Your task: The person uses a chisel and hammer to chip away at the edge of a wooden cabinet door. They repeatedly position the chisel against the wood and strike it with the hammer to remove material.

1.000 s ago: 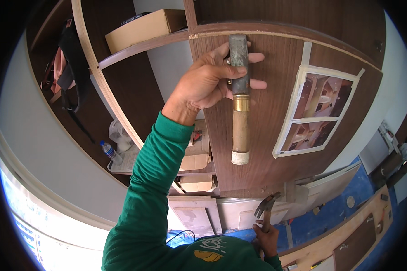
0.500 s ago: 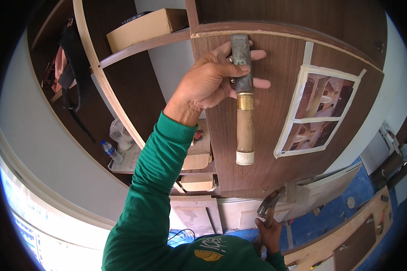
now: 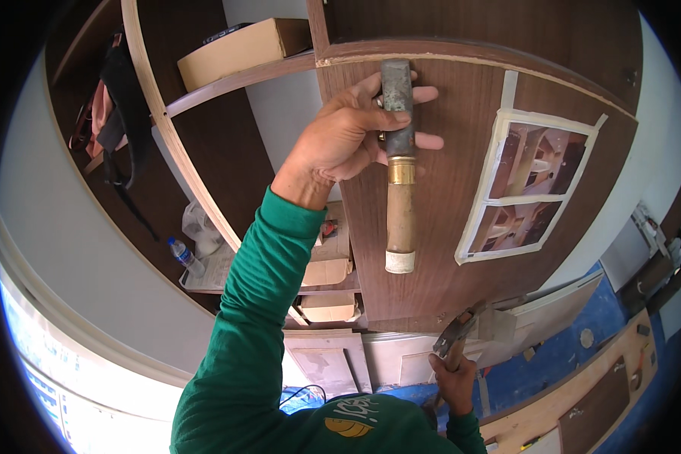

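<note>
My left hand (image 3: pixel 344 140) is raised in front of the brown wood panel (image 3: pixel 431 197) and grips a wood chisel (image 3: pixel 401 216). The thumb presses its grey metal blade while the fingers spread behind it. Blade up, the chisel stands upright, its brass collar and wooden handle with a pale end pointing down. Something small shows behind the blade, but I cannot make it out. Lower and to the right, my right hand (image 3: pixel 458 386) is closed round the handle of a hammer (image 3: pixel 455 331), whose metal head tilts up in front of the panel's bottom.
Open shelves on the left carry a cardboard box (image 3: pixel 242 53) and a plastic bottle (image 3: pixel 186 256). Two photos (image 3: pixel 533 185) are taped to the panel. Boards lean below it. A plywood worktop (image 3: pixel 522 416) with tools lies at lower right over blue floor sheeting (image 3: pixel 537 378).
The chisel and my left hand have shifted slightly left in view. My right hand has come up a little, and the hammer head has turned.
</note>
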Tool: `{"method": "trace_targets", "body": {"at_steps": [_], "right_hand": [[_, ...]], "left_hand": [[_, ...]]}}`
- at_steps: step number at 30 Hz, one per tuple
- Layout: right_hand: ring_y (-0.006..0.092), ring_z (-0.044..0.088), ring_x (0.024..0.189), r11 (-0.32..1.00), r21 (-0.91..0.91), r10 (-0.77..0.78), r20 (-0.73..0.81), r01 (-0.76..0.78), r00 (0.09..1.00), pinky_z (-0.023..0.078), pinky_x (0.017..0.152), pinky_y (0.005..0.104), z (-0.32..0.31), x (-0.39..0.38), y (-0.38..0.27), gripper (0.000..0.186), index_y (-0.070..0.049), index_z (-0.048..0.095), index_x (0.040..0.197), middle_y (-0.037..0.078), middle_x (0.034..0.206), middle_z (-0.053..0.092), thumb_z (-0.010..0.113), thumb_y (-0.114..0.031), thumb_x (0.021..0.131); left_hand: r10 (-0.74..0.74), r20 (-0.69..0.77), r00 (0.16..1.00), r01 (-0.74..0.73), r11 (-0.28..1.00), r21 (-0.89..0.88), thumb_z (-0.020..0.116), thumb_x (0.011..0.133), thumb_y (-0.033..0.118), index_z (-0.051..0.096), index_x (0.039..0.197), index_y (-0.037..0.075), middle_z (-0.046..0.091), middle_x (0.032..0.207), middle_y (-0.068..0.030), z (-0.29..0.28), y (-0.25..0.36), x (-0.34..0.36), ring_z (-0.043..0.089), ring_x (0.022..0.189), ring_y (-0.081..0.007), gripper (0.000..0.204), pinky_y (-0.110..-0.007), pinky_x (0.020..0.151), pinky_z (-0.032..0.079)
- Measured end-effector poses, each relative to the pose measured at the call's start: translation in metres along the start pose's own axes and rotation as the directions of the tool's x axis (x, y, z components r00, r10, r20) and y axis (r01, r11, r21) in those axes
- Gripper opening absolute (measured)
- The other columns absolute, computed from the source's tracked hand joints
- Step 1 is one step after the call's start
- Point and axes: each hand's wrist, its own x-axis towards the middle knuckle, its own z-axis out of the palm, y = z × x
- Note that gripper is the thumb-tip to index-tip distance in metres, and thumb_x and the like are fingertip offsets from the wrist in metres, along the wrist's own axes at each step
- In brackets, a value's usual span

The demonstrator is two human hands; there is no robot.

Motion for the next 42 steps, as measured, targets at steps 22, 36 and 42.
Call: {"method": "trace_targets", "body": {"at_steps": [22,36,42], "right_hand": [[0.0100,0.063,0.071,0.798,-0.159,-0.600,-0.121,0.581,0.791,0.050,0.063,0.0292,0.018,0.026,-0.044,0.020,0.000,0.070,0.086,0.000,0.070,0.065,0.082,-0.013,0.095],[0.0141,0.066,0.075,0.649,-0.026,-0.734,-0.281,0.760,0.618,0.053,0.067,0.0316,0.096,0.084,-0.082,0.018,0.000,0.070,0.097,0.006,0.086,0.070,0.081,0.002,0.084],[0.0179,0.065,0.070,0.662,-0.024,-0.720,-0.298,0.749,0.627,0.055,0.069,0.0308,0.103,0.084,-0.093,0.023,-0.002,0.070,0.102,0.008,0.082,0.069,0.080,0.003,0.082]], "left_hand": [[-0.002,-0.099,0.995,-0.003,0.999,-0.051,0.052,0.106,-0.003,0.018,0.168,-0.005,0.043,0.168,-0.0260,0.021,0.001,0.002,0.071,0.123,-0.0541,0.070,-0.062,0.091,0.070],[-0.023,-0.081,0.996,0.018,0.998,-0.058,0.051,0.106,-0.002,0.021,0.164,-0.008,0.043,0.167,-0.0244,0.021,0.010,0.003,0.070,0.126,-0.0525,0.066,-0.066,0.093,0.069],[-0.031,-0.096,0.995,0.024,0.997,-0.075,0.051,0.106,-0.002,0.021,0.164,-0.009,0.044,0.166,-0.0239,0.021,0.008,0.000,0.069,0.126,-0.0538,0.065,-0.066,0.093,0.069]]}}
